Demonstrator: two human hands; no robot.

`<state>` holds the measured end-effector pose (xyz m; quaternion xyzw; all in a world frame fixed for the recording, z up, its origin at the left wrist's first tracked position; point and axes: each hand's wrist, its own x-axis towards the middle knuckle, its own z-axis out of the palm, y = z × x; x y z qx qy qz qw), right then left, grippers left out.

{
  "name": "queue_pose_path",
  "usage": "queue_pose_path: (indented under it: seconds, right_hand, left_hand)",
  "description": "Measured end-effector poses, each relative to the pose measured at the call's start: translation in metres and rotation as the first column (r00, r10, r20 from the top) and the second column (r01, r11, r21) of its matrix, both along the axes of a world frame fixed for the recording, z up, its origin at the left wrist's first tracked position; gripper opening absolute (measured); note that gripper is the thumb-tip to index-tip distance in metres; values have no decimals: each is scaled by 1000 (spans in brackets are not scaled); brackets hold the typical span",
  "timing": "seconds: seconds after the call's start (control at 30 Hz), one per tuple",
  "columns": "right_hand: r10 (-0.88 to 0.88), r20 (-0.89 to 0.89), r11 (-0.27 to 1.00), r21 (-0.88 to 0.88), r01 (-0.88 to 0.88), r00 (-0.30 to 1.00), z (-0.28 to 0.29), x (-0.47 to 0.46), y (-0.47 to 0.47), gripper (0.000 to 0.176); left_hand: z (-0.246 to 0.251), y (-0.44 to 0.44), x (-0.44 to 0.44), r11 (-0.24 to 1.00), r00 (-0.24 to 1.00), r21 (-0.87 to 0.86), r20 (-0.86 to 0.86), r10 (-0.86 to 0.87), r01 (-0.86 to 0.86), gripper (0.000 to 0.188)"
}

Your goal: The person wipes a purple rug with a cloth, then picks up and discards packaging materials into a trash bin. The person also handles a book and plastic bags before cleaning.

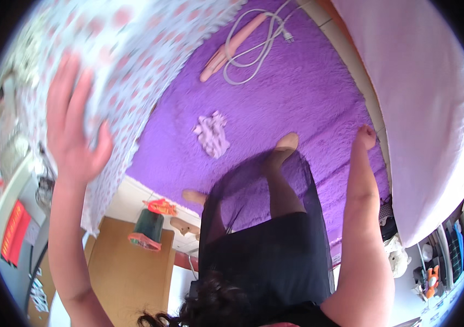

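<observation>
My left hand (76, 122) is raised on the left with its fingers apart, in front of a white cloth with pink spots (134, 65); it holds nothing, and whether it touches the cloth is unclear. On the right, my right hand (366, 137) hangs curled beside the edge of the purple shaggy rug (318, 90). A crumpled pale pink cloth (212, 135) lies on the rug between my hands. Farther up rests a pink hair straightener (232, 47) with its white cord (262, 53) looped over and around it.
A pale pink cover (424, 102) hangs along the right side. At lower left stands a dark green bin (148, 225) near a wooden door (127, 261). Clothes (457, 241) and an orange soft toy (432, 282) are at lower right. My feet are on or near the rug.
</observation>
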<state>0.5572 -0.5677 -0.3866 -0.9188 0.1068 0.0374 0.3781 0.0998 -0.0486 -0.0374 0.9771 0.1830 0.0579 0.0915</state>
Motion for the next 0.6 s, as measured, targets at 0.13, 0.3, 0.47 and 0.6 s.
queue_pose_path:
  seconds: [0.13, 0.3, 0.47, 0.6]
  right_hand:
    - [239, -204, 957, 217, -194, 949, 39, -66, 14, 9]
    - [469, -460, 875, 359, -325, 754, 88, -220, 61, 9]
    - [547, -630, 827, 508, -239, 551, 159, -379, 106, 10]
    - [784, -544, 612, 598, -518, 298, 226, -510, 114, 7]
  left_hand:
    - [2, -4, -1, 997, 993, -68, 113, 30, -23, 72]
    - [21, -28, -20, 986, 985, 165, 174, -24, -5, 74]
    - [3, -157, -83, 901, 703, -320, 567, 429, -292, 35]
    - [-20, -325, -205, -550, 245, -831, -551, 798, -81, 27]
